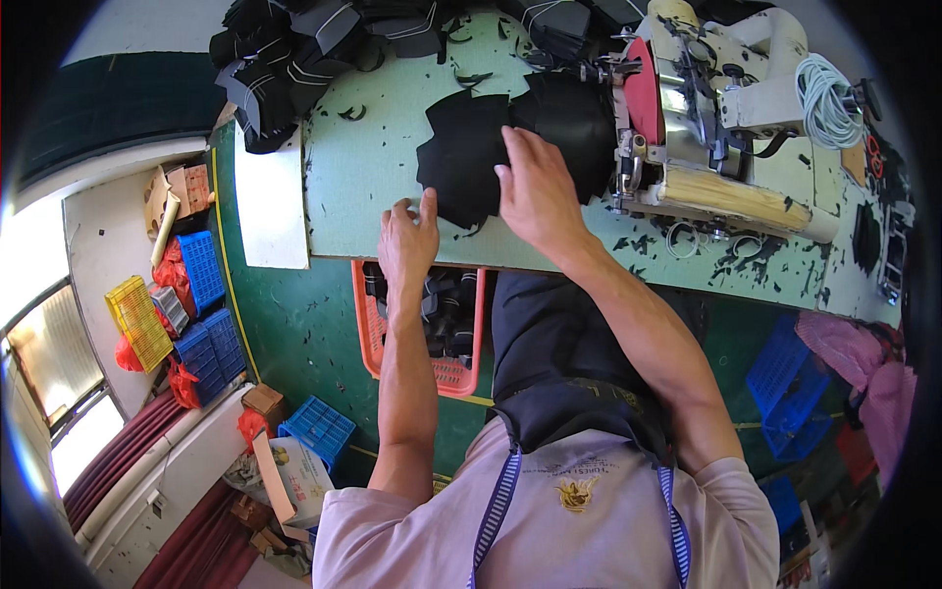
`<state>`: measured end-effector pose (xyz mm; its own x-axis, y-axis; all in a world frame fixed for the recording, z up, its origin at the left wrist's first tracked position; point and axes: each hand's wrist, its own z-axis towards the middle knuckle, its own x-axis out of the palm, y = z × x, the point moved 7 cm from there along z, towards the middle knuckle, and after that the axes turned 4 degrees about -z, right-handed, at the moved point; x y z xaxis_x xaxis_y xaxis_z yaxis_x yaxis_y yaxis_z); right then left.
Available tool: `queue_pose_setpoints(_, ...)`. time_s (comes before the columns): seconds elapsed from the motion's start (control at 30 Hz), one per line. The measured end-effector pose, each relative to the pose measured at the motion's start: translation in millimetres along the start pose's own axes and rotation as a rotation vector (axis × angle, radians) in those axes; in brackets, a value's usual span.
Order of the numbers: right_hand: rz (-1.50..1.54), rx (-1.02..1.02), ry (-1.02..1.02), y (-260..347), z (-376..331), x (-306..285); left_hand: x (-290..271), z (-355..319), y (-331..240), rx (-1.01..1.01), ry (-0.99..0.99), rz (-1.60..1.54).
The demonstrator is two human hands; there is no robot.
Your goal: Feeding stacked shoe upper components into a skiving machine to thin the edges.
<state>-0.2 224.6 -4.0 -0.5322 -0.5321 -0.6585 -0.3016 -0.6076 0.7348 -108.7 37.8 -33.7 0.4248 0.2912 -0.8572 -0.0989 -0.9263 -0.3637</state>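
Observation:
Flat black cut pieces with notched outlines lie on the pale green tabletop in front of me: one piece [459, 162] on the left, another [567, 123] reaching to the machine at the right. My right hand [538, 191] rests over the left piece's right side, fingers stretched and thumb apart. At that piece's lower left edge is my left hand [409, 239], its fingers slightly bent and spread, the thumb tip close to the edge. Neither hand grips anything. The material's exact kind is unclear.
A cream machine [775, 59] with a red disc-like part [643, 93] stands at the right. Bundled black pieces [260, 93] are heaped at the far left; scraps litter the table [368, 211]. An orange basket [456, 381] sits below its front edge. Blue crates [201, 270] stand left.

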Motion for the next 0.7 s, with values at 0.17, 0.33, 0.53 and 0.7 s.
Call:
queue_pose_setpoints(0.17, -0.197, 0.014, 0.187, 6.6, 1.0, 51.9, 18.7, 18.5, -19.7, 0.053, -0.079, -0.047)
queue_pose_setpoints(0.33, 0.003, 0.044, 0.073, 2.7, 1.3, 52.4, 14.5, 27.3, -22.4, -0.048, -0.025, -0.636)
queue_pose_setpoints(0.53, 0.070, 0.072, 0.106, 0.5, -1.4, 58.0, 25.9, 31.7, -26.2, -0.104, 0.235, -0.993)
queue_pose_setpoints(0.7, 0.321, 0.093, 0.049, -3.7, 5.0, 41.1, -9.7, 16.7, -38.1, 0.057, 0.165, -0.764)
